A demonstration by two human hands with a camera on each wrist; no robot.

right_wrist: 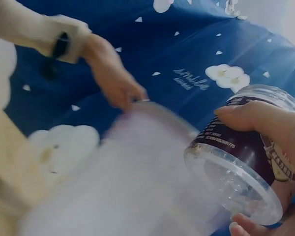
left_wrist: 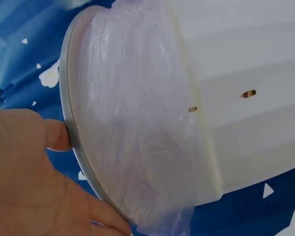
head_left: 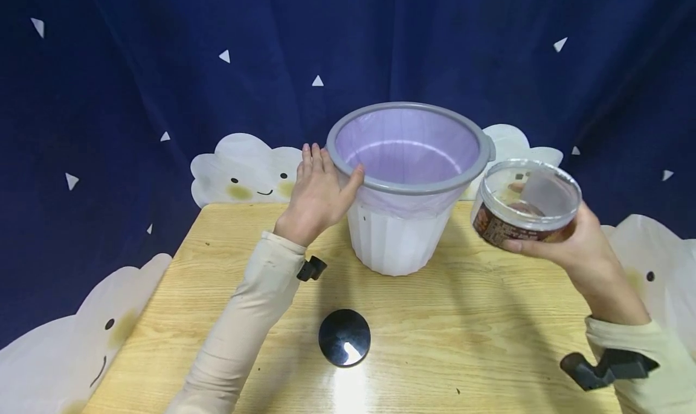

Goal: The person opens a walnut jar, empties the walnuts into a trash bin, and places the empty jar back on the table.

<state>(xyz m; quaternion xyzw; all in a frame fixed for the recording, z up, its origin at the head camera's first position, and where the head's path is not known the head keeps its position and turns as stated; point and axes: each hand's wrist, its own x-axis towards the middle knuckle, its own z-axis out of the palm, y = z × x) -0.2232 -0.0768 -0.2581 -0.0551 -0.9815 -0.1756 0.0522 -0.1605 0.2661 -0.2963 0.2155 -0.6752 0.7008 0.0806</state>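
Note:
A white fluted waste bin (head_left: 399, 232) with a grey rim stands on the wooden table (head_left: 244, 317). A thin lilac bag (left_wrist: 137, 123) lines it and folds over its outside. My left hand (head_left: 318, 196) touches the rim's left side, fingers extended and thumb on the rim. To the right of the bin, my right hand (head_left: 582, 263) holds a clear plastic jar (head_left: 500, 220) above the table. Its top is uncovered, and a dark printed label wraps its side. In the right wrist view, the thumb lies across the jar's label (right_wrist: 226, 128).
A shiny black round disc (head_left: 345, 338) lies on the table in front of the bin. Behind the table hangs a dark blue curtain (head_left: 272, 51) with white triangles and smiling clouds. Small brown marks (left_wrist: 248, 93) show on the bin's side.

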